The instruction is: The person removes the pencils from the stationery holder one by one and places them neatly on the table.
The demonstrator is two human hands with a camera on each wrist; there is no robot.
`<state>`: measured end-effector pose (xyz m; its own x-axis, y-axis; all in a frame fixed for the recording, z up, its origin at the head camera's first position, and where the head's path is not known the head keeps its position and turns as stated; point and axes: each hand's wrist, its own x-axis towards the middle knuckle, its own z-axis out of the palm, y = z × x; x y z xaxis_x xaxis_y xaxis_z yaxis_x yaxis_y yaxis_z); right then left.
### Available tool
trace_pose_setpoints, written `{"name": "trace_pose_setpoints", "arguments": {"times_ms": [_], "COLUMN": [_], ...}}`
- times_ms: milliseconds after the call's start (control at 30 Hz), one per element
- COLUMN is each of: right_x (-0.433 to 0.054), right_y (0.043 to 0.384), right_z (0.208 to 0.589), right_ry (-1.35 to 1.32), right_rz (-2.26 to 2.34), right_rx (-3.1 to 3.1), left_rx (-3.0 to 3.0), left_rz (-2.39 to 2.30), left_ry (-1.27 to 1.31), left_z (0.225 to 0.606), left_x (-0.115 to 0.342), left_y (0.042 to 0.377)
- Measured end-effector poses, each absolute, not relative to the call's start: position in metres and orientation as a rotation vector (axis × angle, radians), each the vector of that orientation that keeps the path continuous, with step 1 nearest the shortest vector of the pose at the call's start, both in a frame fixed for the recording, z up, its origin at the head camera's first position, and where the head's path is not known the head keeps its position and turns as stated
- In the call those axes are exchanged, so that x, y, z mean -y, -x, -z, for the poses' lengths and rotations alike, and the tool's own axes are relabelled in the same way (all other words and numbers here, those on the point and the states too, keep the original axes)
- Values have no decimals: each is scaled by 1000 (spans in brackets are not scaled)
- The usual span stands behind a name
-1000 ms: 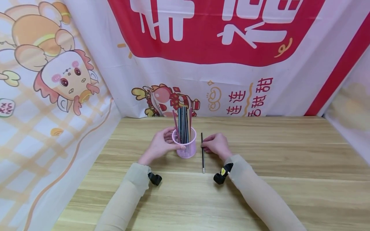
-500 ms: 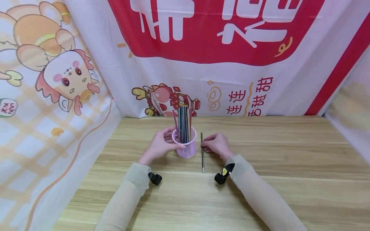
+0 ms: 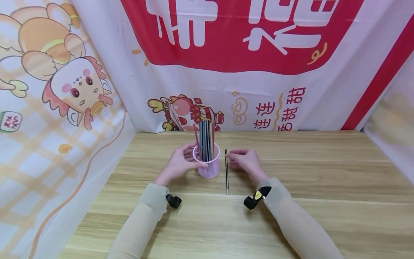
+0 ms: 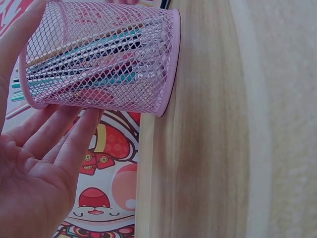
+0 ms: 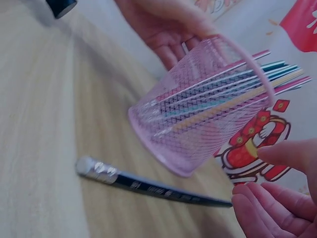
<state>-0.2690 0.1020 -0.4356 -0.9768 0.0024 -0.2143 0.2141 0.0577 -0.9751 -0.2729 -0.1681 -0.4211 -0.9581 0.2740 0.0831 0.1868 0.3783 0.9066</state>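
A pink mesh pencil cup (image 3: 209, 171) stands upright on the table, filled with several pencils (image 3: 205, 138) in dark, teal, pink and tan. My left hand (image 3: 178, 162) grips it from the left, thumb on the near side of the rim and fingers around the far side, as the left wrist view also shows with the mesh wall (image 4: 99, 59). Just right of the cup lies a single black pencil (image 3: 227, 178), its white eraser end (image 5: 88, 166) towards me. Beside its far half is my right hand (image 3: 244, 162), thumb and fingers parted with nothing between them in the right wrist view.
The wood-grain table (image 3: 207, 226) reaches back to a white and red printed cloth (image 3: 239, 82). Another cloth (image 3: 42, 162) with cartoon prints hangs along the left side. Black wrist cameras (image 3: 173, 200) sit at both sleeves.
My right thumb and fingers have let go of the black pencil and parted, and that wrist has shifted slightly right. The pencil, cup and left hand stay where they were.
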Motion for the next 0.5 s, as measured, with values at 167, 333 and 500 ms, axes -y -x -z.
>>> {"name": "trace_pose_setpoints", "arguments": {"times_ms": [167,333,500], "right_x": [-106,-106,-105], "right_y": [268,269,272], "right_z": [421,403,389], "right_ry": [-157,-35,25], "right_rz": [2125,2194,2185], "right_rx": [-2157,-2126,-2159], "left_rx": [-2546,-2531,-2526], "left_rz": [-1653,-1670,-1673], "left_ry": [-430,-445,-451], "left_z": [421,422,422], "left_x": [167,168,169], "left_y": [273,273,272]}}
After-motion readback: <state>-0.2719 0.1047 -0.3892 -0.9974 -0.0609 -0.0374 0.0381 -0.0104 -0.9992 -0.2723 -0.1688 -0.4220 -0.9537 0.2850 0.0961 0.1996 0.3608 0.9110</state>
